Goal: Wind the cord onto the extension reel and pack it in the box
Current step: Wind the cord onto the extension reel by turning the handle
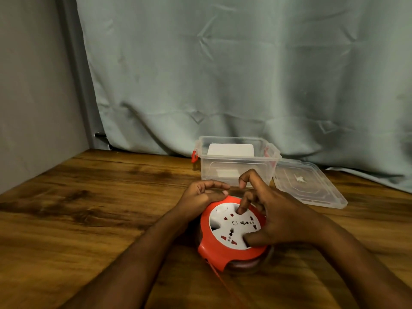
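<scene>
Reel (231, 233) flat on tabletop (89, 219), just before open box (236, 161). Left hand (201, 197) grips its rim; right hand (276, 219) fingers curled into white hub recesses. Rigid plastic, probably light. Cord (219, 279) limp, trails off toward viewer.

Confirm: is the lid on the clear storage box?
No. The lid lies on the table to the right of the open clear storage box.

My reel (231, 233) is orange with a white socket face; the clear box (238, 161) has red latches; the table (89, 208) is brown woodgrain.
</scene>
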Available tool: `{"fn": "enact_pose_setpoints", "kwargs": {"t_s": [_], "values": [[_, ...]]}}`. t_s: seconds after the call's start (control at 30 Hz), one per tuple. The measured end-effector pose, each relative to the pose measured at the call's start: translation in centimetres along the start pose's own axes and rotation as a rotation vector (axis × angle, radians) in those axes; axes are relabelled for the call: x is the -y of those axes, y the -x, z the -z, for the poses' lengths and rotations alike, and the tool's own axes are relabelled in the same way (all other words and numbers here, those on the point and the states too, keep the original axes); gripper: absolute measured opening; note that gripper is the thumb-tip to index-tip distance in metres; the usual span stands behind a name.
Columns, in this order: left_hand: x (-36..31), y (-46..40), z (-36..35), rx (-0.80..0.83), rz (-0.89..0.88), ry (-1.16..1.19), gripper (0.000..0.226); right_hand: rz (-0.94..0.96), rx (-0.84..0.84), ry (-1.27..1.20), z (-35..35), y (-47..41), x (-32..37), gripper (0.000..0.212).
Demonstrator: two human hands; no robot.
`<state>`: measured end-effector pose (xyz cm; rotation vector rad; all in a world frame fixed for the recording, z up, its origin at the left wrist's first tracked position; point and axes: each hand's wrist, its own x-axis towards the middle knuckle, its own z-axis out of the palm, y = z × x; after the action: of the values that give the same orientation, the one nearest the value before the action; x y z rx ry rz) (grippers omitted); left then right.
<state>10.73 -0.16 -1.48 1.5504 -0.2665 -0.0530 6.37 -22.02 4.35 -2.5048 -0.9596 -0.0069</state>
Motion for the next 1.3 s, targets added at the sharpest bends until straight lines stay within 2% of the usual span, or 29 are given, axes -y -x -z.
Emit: {"fn": "enact_pose_setpoints", "kwargs": {"t_s": [0.33,0.53,0.7,0.77,0.83,0.9,0.93,1.07,1.2,1.3], "values": [[0.0,-0.1,0.0,-0.016,-0.016,0.003,0.021,0.064,-0.117,0.186,-1.1,-0.4,-0.2,0.052],[0.0,0.0,-0.1,-0.018,-0.011,0.018,0.020,0.049,-0.160,0.295,-2.2,-0.8,0.4,0.050],[-0.2,0.0,-0.1,-0.019,0.000,0.012,0.020,-0.023,-0.215,0.320,-3.5,-1.1,1.3,0.057],[-0.1,0.0,0.0,-0.017,0.014,0.011,0.020,-0.007,-0.175,0.321,-3.3,-1.0,1.5,0.056],[0.0,-0.2,0.1,-0.015,0.022,0.016,0.020,0.029,-0.136,0.279,-2.5,-0.7,1.4,0.048],[0.1,-0.3,0.2,-0.011,0.017,0.011,0.020,0.064,-0.114,0.182,-1.2,-0.4,1.2,0.025],[0.0,-0.3,0.1,-0.009,0.011,0.006,0.020,0.077,-0.092,0.126,-0.6,-0.2,1.2,0.021],[-0.3,-0.1,0.0,0.009,0.007,-0.008,0.019,0.058,0.041,0.042,0.1,0.0,0.6,0.050],[-0.4,0.1,-0.1,0.023,-0.007,-0.016,0.020,0.065,0.059,0.013,-0.3,-0.2,-0.3,0.075],[-0.4,0.2,0.0,0.027,-0.021,-0.024,0.019,0.060,0.068,-0.007,0.0,-0.2,-0.4,0.084]]}}
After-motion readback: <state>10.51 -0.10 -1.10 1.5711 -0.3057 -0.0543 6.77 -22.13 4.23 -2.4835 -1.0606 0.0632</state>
